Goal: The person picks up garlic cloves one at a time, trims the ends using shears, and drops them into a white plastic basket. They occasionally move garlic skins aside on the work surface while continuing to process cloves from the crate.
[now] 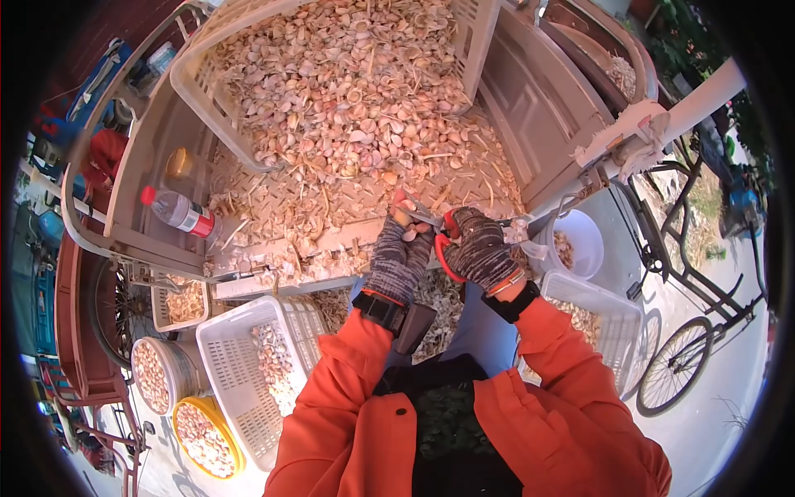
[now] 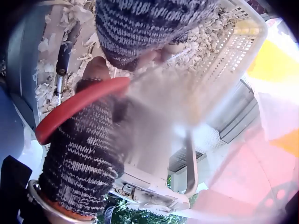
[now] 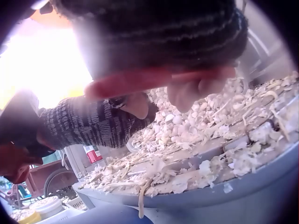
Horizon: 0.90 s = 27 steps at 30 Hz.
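My right hand (image 1: 480,248), in a dark striped knit glove with bare fingertips, grips red-handled scissors (image 1: 444,257). Their metal blades point toward my left hand (image 1: 399,261), which wears a matching glove. The left fingers are bent and pinch a small pale garlic clove, mostly hidden by the fingers. In the left wrist view the scissors' red handle (image 2: 84,105) curves across the right glove. Both hands are close together over the front edge of a cart bed (image 1: 331,236) strewn with garlic skins. Behind them lies a large heap of garlic cloves (image 1: 348,91).
A white plastic crate (image 1: 228,340) stands left of my legs, beside a white bucket (image 1: 153,377) and a yellow bucket (image 1: 236,464) of cloves. On the right are a white bucket (image 1: 584,240) and another crate (image 1: 625,306). A bottle (image 1: 178,211) lies on the cart.
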Tool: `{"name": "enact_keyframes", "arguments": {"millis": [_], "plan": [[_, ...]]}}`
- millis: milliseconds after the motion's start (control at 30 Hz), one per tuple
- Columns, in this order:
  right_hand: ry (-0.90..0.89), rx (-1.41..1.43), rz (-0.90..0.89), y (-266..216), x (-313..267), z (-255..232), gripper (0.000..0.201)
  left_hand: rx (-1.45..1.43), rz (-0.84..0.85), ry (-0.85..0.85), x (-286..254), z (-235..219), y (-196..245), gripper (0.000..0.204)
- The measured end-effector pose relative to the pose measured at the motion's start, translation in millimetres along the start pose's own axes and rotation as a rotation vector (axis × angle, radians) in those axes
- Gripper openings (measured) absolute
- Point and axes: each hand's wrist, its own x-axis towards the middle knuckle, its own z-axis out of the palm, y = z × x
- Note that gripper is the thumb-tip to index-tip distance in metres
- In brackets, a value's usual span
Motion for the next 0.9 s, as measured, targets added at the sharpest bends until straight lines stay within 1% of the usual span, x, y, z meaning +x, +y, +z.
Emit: {"name": "enact_keyframes", "arguments": {"millis": [67,167,200,267,300,367,400,433,467,500,533,600,633,667,733,767,800,833,867,900], "plan": [[0.042,-0.033,-0.043,0,0,-1,0.028,-0.022,-0.006,-0.005,-2,-2,-4,0.033],[0.033,-0.038,-0.074,1,0,-2,0.028,-0.014,0.012,0.002,-2,-5,-8,0.033],[0.034,-0.039,-0.07,-2,1,-4,0.028,0.018,0.04,0.032,-4,-3,-9,0.031],[-0.079,-0.011,0.055,-8,2,-10,0.027,0.046,0.067,0.061,-3,-3,-10,0.03],[-0.081,-0.012,0.055,-6,3,-9,0.027,0.041,0.069,0.073,-1,-5,-8,0.027],[-0.144,0.0,0.016,2,8,-6,0.028,0.032,0.073,0.089,0,-7,-4,0.025],[-0.149,-0.001,0.015,3,10,-5,0.028,0.015,0.032,0.002,1,-6,-2,0.019],[-0.099,0.051,0.019,4,13,-4,0.03,-0.004,-0.008,-0.085,2,-6,0,0.014],[-0.049,0.101,0.021,6,16,-3,0.031,-0.01,-0.005,-0.083,3,-4,6,0.014],[-0.106,0.21,0.231,8,35,-3,0.032,0.007,0.017,0.007,5,0,20,0.013],[-0.244,-0.042,0.342,13,52,-16,0.031,0.024,0.042,0.098,8,4,35,0.011],[-0.147,-0.102,0.279,16,78,-19,0.032,0.248,0.082,0.259,19,11,68,0.01],[-0.156,-0.101,0.279,20,88,-13,0.032,0.403,0.094,0.181,39,-4,82,0.013],[-0.142,-0.108,0.262,24,98,-4,0.033,0.749,0.167,0.169,62,-11,92,0.015],[-0.126,-0.118,0.239,32,116,15,0.034,1.641,0.428,-0.06,86,-2,95,0.024],[-0.113,-0.121,0.21,37,122,25,0.034,1.638,0.426,-0.058,92,11,92,0.024],[-0.1,-0.124,0.181,43,126,32,0.035,2.05,0.321,-0.118,97,23,89,0.03],[-0.097,-0.071,0.225,46,127,35,0.034,2.457,0.188,-0.183,102,33,87,0.037],[-0.102,-0.072,0.225,45,128,34,0.034,2.453,0.185,-0.18,111,35,86,0.037],[-0.144,-0.082,0.258,45,127,30,0.034,2.67,0.159,-0.264,118,37,84,0.039]]}}
